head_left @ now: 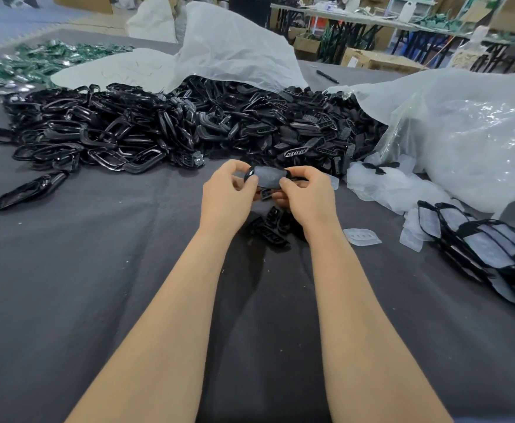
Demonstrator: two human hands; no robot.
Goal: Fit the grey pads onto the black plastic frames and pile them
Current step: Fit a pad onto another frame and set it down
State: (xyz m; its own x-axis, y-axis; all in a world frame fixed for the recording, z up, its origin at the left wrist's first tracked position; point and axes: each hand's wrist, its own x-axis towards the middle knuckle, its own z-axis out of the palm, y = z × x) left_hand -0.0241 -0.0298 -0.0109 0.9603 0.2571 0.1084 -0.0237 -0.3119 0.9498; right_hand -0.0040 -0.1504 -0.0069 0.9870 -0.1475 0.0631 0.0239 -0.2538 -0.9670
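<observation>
Frame (251, 174) x1 w/ 1 grey pad (270, 177) on it, pinched by left hand (225, 195) + right hand (308, 198).

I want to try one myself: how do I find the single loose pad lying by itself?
Find the big clear bag at the right, then drop to the row of finished frames near the right edge. Between that row and the right forearm, one pad lies flat on the dark cloth. Unlike the heaped pads behind, it lies alone, touching nothing.
</observation>
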